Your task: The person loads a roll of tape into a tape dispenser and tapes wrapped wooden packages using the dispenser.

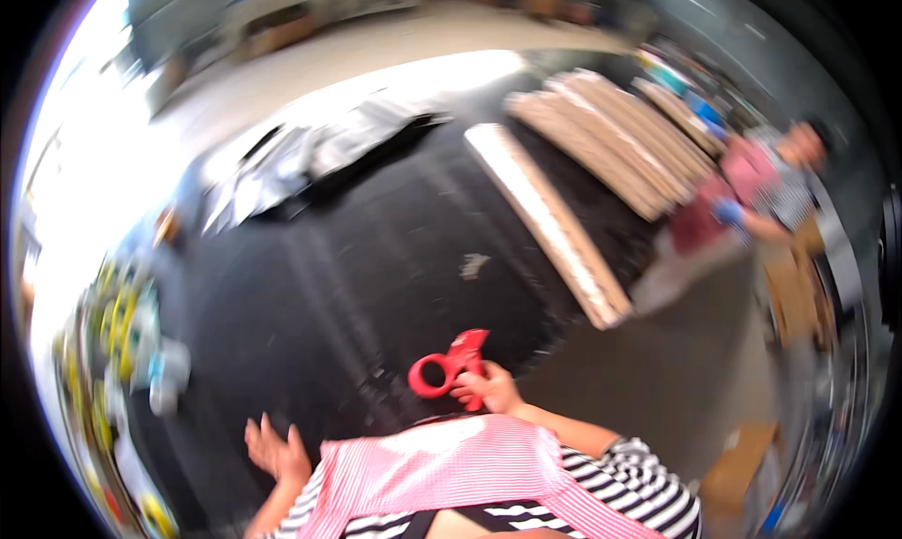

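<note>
My right hand (489, 389) is wrapped round the handle of a red tape dispenser (465, 347) near the front edge of the black table (282, 295). The dispenser's round red ring points left, and dark tabletop shows through it. To the left, my left hand (277, 450) is held over the table's near edge with its fingers spread, holding nothing. Ahead and to the right of the dispenser lies a long, narrow brown package (550, 224) with a shiny wrapped surface, slanting across the table.
More long brown packages (601, 135) lie side by side at the far right. Crumpled silver-grey sheeting (324, 149) lies at the far left. A clear plastic container (169, 374) and several yellow rolls (117, 318) are at the left. A person (752, 182) with blue gloves stands at the right.
</note>
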Demonstrator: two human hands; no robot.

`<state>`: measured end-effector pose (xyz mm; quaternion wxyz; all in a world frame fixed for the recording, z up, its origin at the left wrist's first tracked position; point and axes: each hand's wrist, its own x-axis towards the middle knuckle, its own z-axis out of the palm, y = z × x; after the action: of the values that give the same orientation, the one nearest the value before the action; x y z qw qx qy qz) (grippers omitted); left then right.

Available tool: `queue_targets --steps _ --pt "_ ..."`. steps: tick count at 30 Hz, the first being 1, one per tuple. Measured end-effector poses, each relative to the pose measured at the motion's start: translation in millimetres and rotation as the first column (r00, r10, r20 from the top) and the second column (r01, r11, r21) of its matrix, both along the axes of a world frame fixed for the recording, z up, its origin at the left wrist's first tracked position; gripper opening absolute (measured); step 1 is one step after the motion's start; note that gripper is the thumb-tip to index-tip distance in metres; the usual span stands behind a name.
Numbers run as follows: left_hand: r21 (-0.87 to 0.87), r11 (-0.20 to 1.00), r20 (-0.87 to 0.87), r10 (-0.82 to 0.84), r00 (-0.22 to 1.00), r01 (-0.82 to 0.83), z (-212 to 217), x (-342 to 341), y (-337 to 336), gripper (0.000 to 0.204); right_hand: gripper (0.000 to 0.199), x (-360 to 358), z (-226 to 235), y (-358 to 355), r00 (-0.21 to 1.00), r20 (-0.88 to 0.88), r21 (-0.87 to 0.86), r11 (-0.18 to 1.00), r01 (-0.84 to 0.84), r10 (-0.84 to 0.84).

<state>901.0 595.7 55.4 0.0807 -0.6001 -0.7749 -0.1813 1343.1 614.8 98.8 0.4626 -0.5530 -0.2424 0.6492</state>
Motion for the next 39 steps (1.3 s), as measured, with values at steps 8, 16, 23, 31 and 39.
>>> queue_targets --steps 8,16,23,31,39 --pt "-0.222 0.965 0.175 0.180 0.968 -0.139 7 22 -20 0.075 0.029 -72 12 30 0.993 -0.055 -0.052 0.993 -0.108 0.105" --pt "-0.239 0.900 0.696 -0.103 0.711 0.364 60 -52 -35 0.055 0.032 -225 20 84 0.877 -0.057 -0.019 0.877 -0.479 0.478" --pt "-0.017 0.933 0.998 -0.008 0.067 0.361 77 -227 -33 0.032 0.026 -307 7 83 0.907 -0.013 -0.010 0.907 -0.421 0.421" --pt "0.180 0.950 0.609 -0.310 0.730 0.254 124 -387 150 0.025 0.024 -328 10 76 0.923 0.254 -0.029 0.956 -0.292 0.290" --pt "-0.292 0.951 0.181 -0.054 0.982 0.106 80 -432 385 0.035 0.018 -342 8 67 0.894 0.403 -0.057 0.981 -0.188 0.195"
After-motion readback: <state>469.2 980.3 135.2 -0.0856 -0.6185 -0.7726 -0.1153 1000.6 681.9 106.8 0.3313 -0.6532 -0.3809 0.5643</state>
